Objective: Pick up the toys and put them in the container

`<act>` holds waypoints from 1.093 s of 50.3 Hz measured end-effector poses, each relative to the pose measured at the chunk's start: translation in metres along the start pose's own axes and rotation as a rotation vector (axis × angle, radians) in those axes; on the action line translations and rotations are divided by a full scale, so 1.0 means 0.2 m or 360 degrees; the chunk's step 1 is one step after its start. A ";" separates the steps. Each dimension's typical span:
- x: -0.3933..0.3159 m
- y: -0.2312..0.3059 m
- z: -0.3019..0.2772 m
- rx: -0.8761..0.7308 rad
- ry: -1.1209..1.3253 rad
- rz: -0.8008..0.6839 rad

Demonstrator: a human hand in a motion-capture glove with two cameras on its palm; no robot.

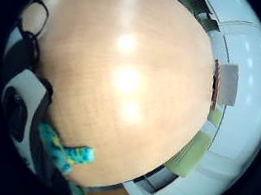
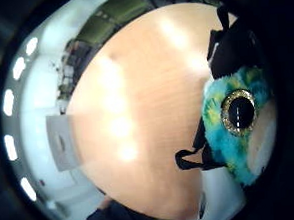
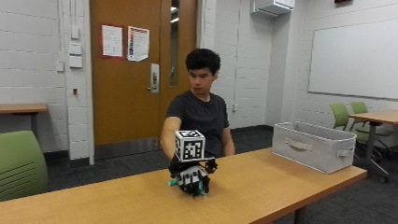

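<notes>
I had my gloved right hand (image 3: 193, 179) over the wooden tabletop (image 3: 261, 186), fingers curled round the fluffy teal-and-yellow big-eyed plush toy (image 2: 235, 124). The grey fabric container (image 3: 313, 145) sat well apart from it; that soft fur might have slipped my grip crossing over.

Found no legible text, label, brand, number or sign anywhere. Noted two printed paper sheets (image 3: 124, 43) on the brown wooden door well behind the gloved right hand (image 3: 191, 178), their print too small to make out. Saw no writing on the white wall board (image 3: 354, 58).
</notes>
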State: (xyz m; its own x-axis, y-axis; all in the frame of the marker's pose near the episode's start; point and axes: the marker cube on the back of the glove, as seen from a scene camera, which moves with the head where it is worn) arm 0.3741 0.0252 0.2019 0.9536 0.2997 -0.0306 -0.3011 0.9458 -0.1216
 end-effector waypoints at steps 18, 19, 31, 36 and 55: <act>-0.27 0.03 -0.27 -0.0010 -0.0154 0.0049; -0.29 0.03 -0.30 -0.0012 -0.0162 0.0055; -0.78 0.13 -0.82 0.0106 -0.0200 0.0005; -1.05 0.14 -1.03 0.0255 -0.0214 -0.0140; -2.29 0.46 -1.45 0.0390 -0.0236 -0.0806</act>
State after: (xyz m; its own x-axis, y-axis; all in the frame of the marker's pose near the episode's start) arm -0.0877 -0.0620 -0.0824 0.9732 -0.2003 0.1131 0.1827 0.9718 0.1490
